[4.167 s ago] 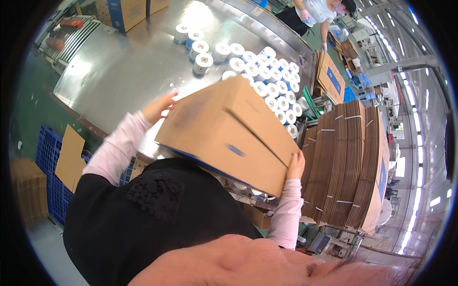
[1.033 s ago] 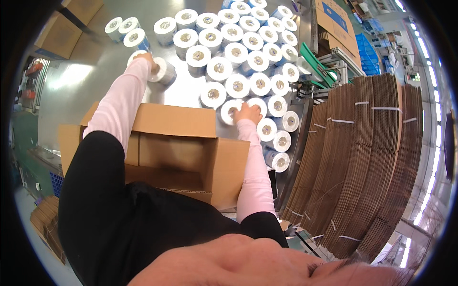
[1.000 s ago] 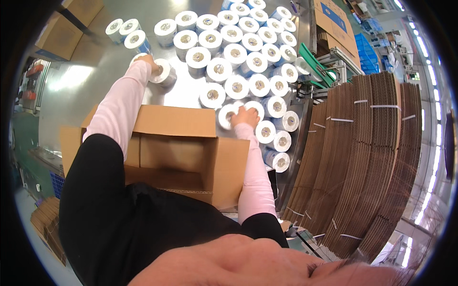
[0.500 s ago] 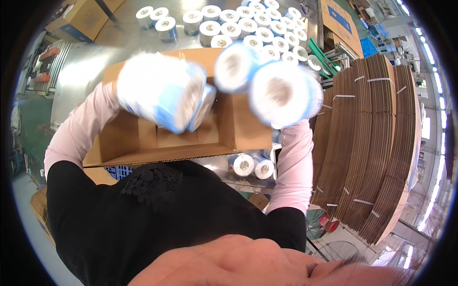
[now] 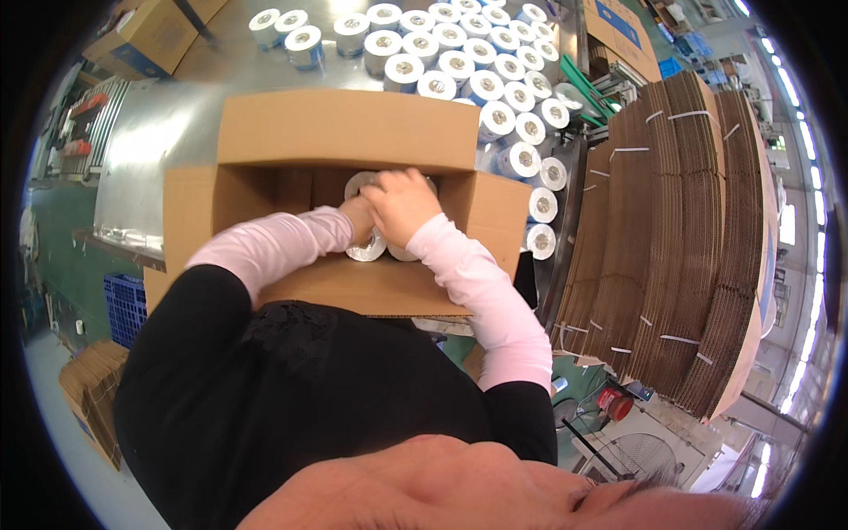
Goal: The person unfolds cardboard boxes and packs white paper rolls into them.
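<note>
The left hand and right hand meet inside an open cardboard carton at the tabletop's near side, over white rolls in its right half; the right fingers lie close together; whether either hand grips a roll, I cannot tell; blue-and-white rolls stand beyond; bundled flat cartons rise at right.

Free rm L in box; rolls, hands in way mid/R
</note>
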Motion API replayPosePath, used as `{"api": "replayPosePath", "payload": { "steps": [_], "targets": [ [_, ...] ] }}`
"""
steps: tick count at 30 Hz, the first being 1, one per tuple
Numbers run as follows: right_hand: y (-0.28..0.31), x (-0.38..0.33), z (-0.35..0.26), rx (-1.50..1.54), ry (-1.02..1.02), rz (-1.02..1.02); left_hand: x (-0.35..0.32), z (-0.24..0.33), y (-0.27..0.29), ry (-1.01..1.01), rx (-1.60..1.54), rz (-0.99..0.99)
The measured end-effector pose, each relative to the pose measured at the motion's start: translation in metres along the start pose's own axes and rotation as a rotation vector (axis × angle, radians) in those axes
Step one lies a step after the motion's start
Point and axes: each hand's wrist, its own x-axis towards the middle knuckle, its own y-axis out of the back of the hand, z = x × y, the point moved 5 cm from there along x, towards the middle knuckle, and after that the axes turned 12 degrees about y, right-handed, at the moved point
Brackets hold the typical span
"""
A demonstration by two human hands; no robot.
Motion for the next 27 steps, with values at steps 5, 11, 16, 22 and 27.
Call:
{"api": "replayPosePath", "payload": {
  "steps": [5,11,16,22,27],
  "targets": [
    [0.064,-0.039,0.054,-0.32,-0.282,0.405,-0.002,0.06,0.042,0.004,0.275,-0.693],
    [0.019,-0.039,0.047,-0.208,-0.327,0.352,0.109,0.039,0.223,0.058,-0.552,-0.852],
    [0.035,-0.031,0.052,-0.029,-0.383,0.46,0.256,-0.046,0.113,0.015,0.163,-0.187],
    [0.032,-0.173,0.206,-0.049,-0.93,0.657,0.287,-0.034,0.077,0.168,0.518,-0.199],
    [-0.078,-0.252,0.277,-0.135,-1.442,0.027,0.29,-0.044,0.061,0.133,0.568,-0.108]
  ]
}}
